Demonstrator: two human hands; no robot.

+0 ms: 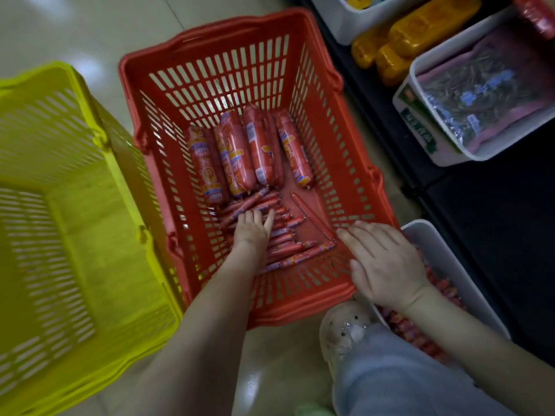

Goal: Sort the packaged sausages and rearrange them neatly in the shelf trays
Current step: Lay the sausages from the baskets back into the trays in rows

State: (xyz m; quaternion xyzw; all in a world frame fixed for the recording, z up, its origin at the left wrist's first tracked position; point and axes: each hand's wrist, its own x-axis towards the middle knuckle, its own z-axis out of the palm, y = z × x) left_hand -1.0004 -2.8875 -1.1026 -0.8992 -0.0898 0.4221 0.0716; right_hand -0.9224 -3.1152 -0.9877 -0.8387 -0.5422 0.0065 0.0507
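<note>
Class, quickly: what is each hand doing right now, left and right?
Left hand: open, fingers resting on the thin sausages in the red basket.
Right hand: open, fingers spread, holding nothing.

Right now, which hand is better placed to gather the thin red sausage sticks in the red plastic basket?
The left hand: it rests on the thin red sausage sticks; the right hand is over the rim of the red plastic basket.

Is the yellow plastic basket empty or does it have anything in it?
Empty: the yellow slotted plastic basket shows only its bare bottom and walls, no packages.
</note>
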